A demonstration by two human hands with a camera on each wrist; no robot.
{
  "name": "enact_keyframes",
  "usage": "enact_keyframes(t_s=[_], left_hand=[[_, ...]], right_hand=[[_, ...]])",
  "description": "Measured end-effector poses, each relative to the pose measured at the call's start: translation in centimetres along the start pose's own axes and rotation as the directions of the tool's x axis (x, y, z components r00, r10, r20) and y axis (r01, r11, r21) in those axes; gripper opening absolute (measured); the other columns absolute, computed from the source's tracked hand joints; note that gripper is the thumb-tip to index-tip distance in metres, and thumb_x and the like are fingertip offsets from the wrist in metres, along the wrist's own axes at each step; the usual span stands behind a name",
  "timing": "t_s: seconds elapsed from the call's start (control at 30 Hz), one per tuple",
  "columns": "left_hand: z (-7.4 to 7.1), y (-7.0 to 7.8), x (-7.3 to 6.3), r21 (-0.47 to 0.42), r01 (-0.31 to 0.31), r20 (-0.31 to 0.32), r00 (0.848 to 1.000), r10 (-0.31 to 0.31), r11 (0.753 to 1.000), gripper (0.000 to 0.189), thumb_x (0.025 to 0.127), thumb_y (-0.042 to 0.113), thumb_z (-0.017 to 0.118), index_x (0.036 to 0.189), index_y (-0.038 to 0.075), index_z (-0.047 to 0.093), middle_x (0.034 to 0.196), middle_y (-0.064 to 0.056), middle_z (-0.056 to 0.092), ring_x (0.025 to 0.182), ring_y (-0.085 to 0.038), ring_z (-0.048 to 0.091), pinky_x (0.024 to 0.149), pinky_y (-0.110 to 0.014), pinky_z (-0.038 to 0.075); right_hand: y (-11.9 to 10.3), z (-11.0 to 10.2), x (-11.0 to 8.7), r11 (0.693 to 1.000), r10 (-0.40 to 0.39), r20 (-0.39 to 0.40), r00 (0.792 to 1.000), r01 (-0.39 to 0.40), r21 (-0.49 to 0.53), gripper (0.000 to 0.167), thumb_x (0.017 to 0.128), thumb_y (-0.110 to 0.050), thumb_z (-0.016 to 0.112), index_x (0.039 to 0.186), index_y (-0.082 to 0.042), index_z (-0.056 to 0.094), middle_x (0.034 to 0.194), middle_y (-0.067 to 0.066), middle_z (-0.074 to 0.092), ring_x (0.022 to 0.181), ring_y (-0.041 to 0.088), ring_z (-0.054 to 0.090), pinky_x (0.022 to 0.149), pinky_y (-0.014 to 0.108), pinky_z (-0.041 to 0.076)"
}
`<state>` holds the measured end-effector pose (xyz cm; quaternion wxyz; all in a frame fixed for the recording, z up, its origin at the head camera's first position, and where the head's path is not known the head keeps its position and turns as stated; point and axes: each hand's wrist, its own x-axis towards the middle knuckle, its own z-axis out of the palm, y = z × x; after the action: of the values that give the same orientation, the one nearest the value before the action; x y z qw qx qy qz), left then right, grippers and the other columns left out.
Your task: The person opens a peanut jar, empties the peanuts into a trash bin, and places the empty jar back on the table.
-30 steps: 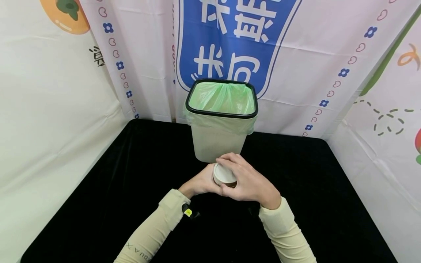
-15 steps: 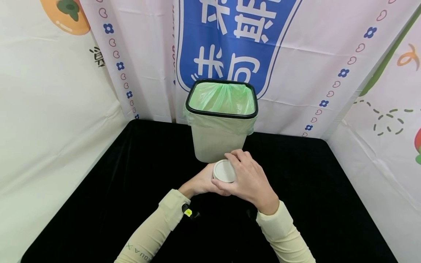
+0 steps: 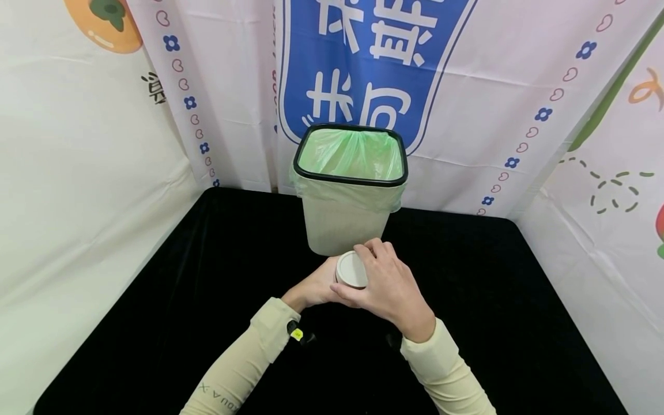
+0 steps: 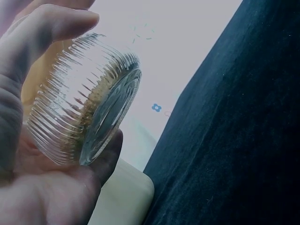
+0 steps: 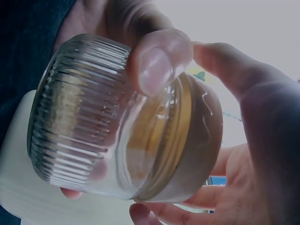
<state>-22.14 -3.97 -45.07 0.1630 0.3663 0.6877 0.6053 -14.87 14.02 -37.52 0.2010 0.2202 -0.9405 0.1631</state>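
A ribbed clear glass jar (image 5: 79,117) with a pale screw lid (image 3: 351,270) is held tilted between my two hands. Some brownish grainy stuff (image 4: 89,105) shows low inside the jar in the left wrist view. My left hand (image 3: 314,286) grips the glass body, its thumb (image 5: 159,65) lying across the ribs in the right wrist view. My right hand (image 3: 391,285) grips the lid's edge, thumb on the near side and fingers on the far side. From the head view the glass is mostly hidden behind the hands and lid.
Just beyond the hands stands a pale trash bin (image 3: 342,222) with a black rim and a green plastic liner (image 3: 350,153). The table bears a black cloth (image 3: 233,253). Printed white curtains (image 3: 228,104) enclose the back and sides.
My right hand has turned about the lid, its fingers shifting right along the far edge and its wrist swinging slightly left. The left hand stays nearly still on the jar.
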Motion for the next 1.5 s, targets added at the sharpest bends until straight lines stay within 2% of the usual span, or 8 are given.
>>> enact_keyframes(t_s=[0.23, 0.77, 1.03, 1.5], left_hand=[[0.13, -0.07, 0.03, 0.017, 0.003, -0.023, 1.000, -0.003, 1.000, 0.092, 0.071, -0.003, 0.091, 0.152, 0.006, 0.049, 0.143, -0.017, 0.063, 0.120, -0.019, 0.065, 0.103, -0.031, 0.055], [0.18, 0.07, 0.05, -0.036, 0.018, -0.005, 1.000, -0.018, 0.999, 0.090, 0.075, -0.003, 0.088, 0.155, 0.009, 0.046, 0.144, -0.018, 0.060, 0.121, -0.022, 0.064, 0.102, -0.034, 0.056], [0.14, 0.08, 0.05, -0.019, 0.016, -0.006, 1.000, -0.016, 1.000, 0.088, 0.074, -0.003, 0.089, 0.152, 0.008, 0.048, 0.142, -0.017, 0.062, 0.119, -0.019, 0.065, 0.101, -0.034, 0.056], [0.08, 0.12, 0.08, -0.027, 0.020, 0.011, 1.000, -0.019, 0.999, 0.089, 0.076, -0.002, 0.088, 0.154, 0.010, 0.046, 0.144, -0.017, 0.061, 0.120, -0.021, 0.065, 0.101, -0.034, 0.057]], right_hand=[[0.12, 0.14, 0.00, 1.000, -0.013, -0.001, 1.000, 0.013, 0.008, 0.061, 0.084, -0.059, 0.082, 0.121, -0.011, 0.069, 0.113, 0.007, 0.061, 0.099, 0.024, 0.058, 0.072, 0.041, 0.060], [0.59, -0.39, 0.13, 0.994, -0.088, 0.025, 0.996, 0.087, 0.068, 0.063, 0.083, -0.045, 0.086, 0.131, -0.008, 0.069, 0.123, 0.006, 0.066, 0.107, 0.025, 0.060, 0.085, 0.041, 0.061], [0.73, -0.48, 0.14, 0.991, -0.101, 0.054, 0.993, 0.096, 0.094, 0.068, 0.083, -0.045, 0.085, 0.136, -0.006, 0.067, 0.129, 0.006, 0.065, 0.113, 0.024, 0.060, 0.087, 0.041, 0.061], [0.92, -0.50, 0.16, 0.987, -0.136, 0.037, 0.990, 0.133, 0.089, 0.069, 0.081, -0.041, 0.084, 0.137, -0.004, 0.067, 0.131, 0.008, 0.065, 0.116, 0.025, 0.061, 0.090, 0.040, 0.061]])
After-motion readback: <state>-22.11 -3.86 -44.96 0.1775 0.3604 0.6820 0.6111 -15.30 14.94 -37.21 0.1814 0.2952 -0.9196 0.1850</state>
